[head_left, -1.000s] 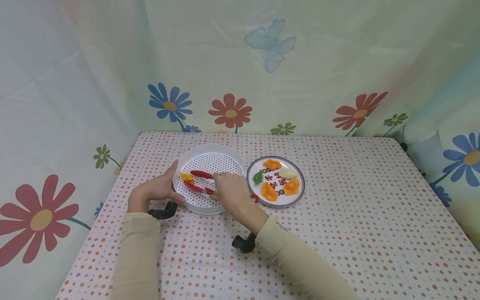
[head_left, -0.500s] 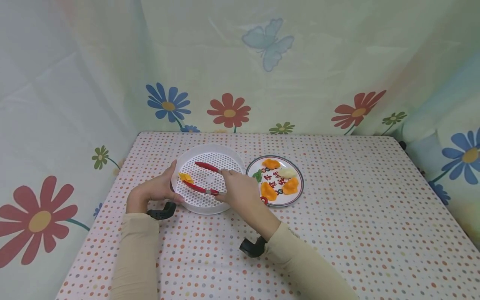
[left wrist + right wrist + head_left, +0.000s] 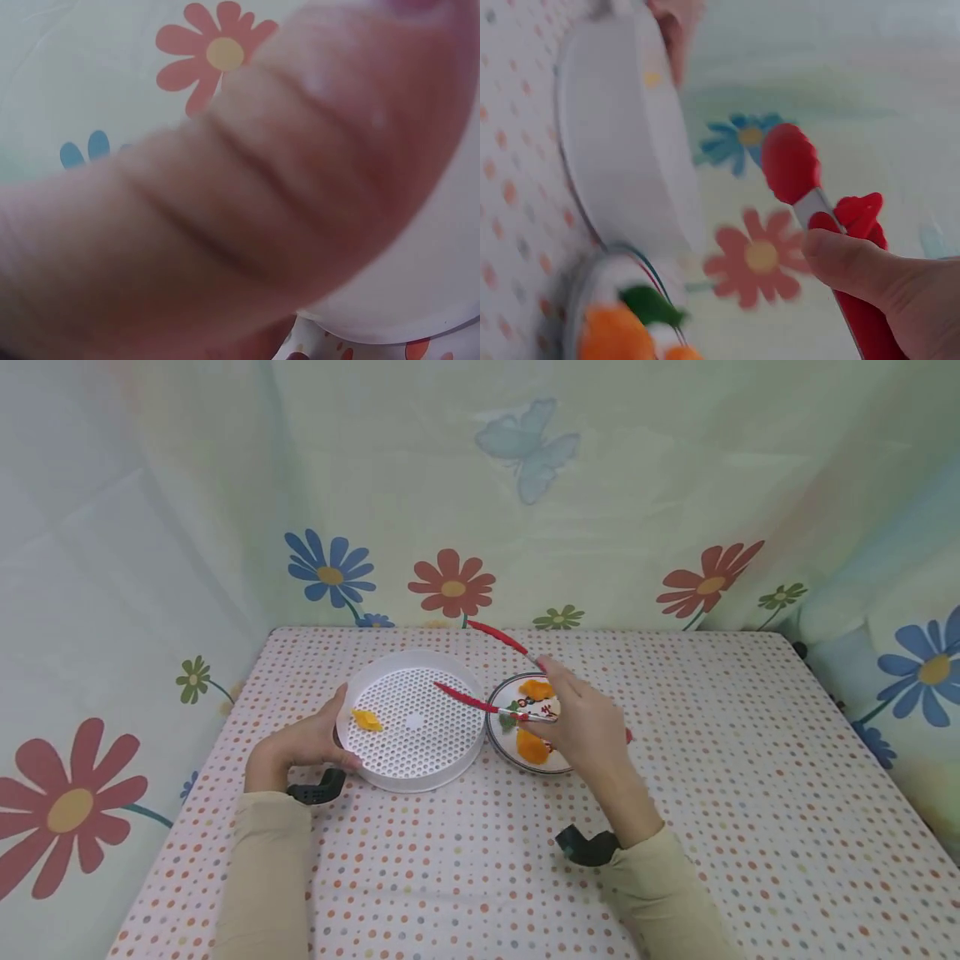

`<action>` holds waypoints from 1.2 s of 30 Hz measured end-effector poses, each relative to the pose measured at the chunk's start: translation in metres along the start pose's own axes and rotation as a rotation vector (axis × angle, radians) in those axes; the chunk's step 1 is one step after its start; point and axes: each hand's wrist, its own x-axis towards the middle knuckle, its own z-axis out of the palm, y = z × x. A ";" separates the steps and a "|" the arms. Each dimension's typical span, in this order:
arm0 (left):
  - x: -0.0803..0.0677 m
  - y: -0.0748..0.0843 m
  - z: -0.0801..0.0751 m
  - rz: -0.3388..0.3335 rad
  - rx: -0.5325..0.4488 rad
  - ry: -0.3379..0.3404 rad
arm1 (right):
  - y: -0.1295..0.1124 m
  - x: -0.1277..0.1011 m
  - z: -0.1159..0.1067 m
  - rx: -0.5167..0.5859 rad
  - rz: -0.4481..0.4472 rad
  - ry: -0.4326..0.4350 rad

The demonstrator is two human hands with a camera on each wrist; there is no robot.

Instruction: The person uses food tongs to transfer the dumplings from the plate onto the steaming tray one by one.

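Observation:
A white round steamer basket (image 3: 423, 781) with a perforated bottom stands on the table. My left hand (image 3: 303, 742) holds its left side, thumb at the front and fingers along the outer wall. Inside, near that hand, lies one yellow dumpling-shaped piece (image 3: 367, 720). My right hand (image 3: 588, 718) grips red-tipped tongs (image 3: 468, 697) by their arms. The tongs are spread with nothing between their tips, raised over the plate (image 3: 551, 767) and the basket's right side. Orange pieces (image 3: 532, 747) and a green piece (image 3: 652, 306) show on the plate; my right hand hides the rest.
The table (image 3: 720, 793) is covered with a dotted cloth. A flowered curtain (image 3: 622, 510) hangs behind it and along both sides. The plate sits close against the basket's right side.
The tongs spread apart and let go of the yellow piece, which stays in the basket. My right hand lifts them up and to the right, over the plate. My left hand keeps its hold.

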 end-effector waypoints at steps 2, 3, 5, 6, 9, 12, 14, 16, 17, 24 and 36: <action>0.000 -0.001 0.000 0.005 -0.003 0.001 | 0.020 0.003 -0.009 -0.014 0.027 -0.038; 0.000 -0.001 0.000 0.006 -0.002 -0.001 | 0.029 0.004 -0.014 -0.018 0.048 -0.066; 0.000 -0.002 0.000 0.011 0.001 0.001 | 0.047 0.005 -0.021 -0.025 0.083 -0.110; 0.000 -0.002 0.000 0.011 0.002 0.002 | 0.055 0.005 -0.025 -0.030 0.102 -0.131; 0.000 -0.004 0.000 0.018 -0.001 0.010 | 0.073 0.004 -0.034 -0.027 0.152 -0.211; -0.001 -0.004 -0.001 0.032 -0.004 0.009 | 0.089 0.003 -0.039 -0.014 0.190 -0.270; -0.002 -0.004 -0.001 0.045 -0.003 0.011 | 0.097 0.003 -0.040 -0.007 0.210 -0.311; -0.002 -0.002 -0.001 0.058 -0.004 0.011 | 0.103 0.002 -0.040 -0.010 0.225 -0.347; -0.002 -0.002 -0.001 0.062 -0.005 0.012 | 0.106 0.001 -0.040 -0.016 0.233 -0.370; -0.002 -0.001 -0.001 0.043 0.004 0.005 | 0.112 -0.002 -0.037 -0.033 0.308 -0.543; -0.001 -0.003 -0.002 0.048 0.012 0.006 | 0.105 0.000 -0.027 -0.094 0.293 -0.572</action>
